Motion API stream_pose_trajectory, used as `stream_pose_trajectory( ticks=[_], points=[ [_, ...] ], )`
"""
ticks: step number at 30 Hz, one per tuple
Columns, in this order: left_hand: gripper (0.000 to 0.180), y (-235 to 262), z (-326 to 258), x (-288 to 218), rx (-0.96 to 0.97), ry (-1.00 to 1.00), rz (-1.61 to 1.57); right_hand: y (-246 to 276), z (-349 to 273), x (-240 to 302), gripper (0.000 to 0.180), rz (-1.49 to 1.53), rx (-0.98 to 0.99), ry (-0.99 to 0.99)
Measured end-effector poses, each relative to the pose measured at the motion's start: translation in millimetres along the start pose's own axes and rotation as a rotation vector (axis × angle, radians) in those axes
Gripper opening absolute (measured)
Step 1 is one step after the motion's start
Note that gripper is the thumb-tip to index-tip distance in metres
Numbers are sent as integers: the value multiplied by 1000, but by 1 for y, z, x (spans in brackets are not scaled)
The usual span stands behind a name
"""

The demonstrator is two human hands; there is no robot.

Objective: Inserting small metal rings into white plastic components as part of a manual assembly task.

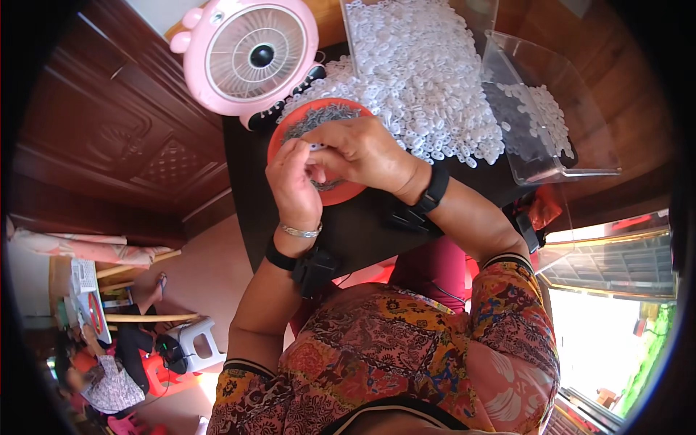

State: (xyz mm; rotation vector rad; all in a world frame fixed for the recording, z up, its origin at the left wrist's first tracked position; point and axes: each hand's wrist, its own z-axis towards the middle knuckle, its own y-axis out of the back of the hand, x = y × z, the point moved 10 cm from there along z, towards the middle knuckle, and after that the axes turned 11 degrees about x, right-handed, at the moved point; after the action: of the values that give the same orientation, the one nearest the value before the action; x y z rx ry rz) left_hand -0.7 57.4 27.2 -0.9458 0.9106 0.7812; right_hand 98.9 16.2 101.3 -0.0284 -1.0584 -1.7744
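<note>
Fingertips of both hands are meeting over the orange-red bowl [344, 193], which is sitting near the left edge of the dark tabletop [348, 235], toward its far side. Right hand [366, 148] is reaching in from the right with its fingers curling; its thumb and forefinger are nearly closing, pinching a small white piece [315, 146] between their tips. Left hand [292, 185] is pointing away from the body, palm turning inward, its fingertips touching or almost touching the same spot; whether it is also gripping the piece, I cannot tell. Only a sliver of the piece is showing among the fingers; its long axis is seemingly running left to right, roughly level with the tabletop's far edge, but which end is leading cannot be made out.

Slim grey metal pieces [330, 114] are filling the bowl under the hands, lying at mixed angles. Beyond it, a broad heap of white pieces [435, 87] is spreading along the far edge, its small ovals pointing every way. Pink fan [196, 65] is standing at the far left corner, its grille facing up toward the camera. Clear tray [591, 130] is resting by the far right corner, holding more white ovals.
</note>
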Motion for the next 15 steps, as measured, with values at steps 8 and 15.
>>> stream_pose_trajectory(
  ticks=[8,15],
  points=[
    [22,-4,3,3,53,-25,67,6,-2,-18,31,54,-38,-54],
    [19,9,5,-10,39,-111,241,79,-3,0,25,-151,-268,-40]
  ],
)
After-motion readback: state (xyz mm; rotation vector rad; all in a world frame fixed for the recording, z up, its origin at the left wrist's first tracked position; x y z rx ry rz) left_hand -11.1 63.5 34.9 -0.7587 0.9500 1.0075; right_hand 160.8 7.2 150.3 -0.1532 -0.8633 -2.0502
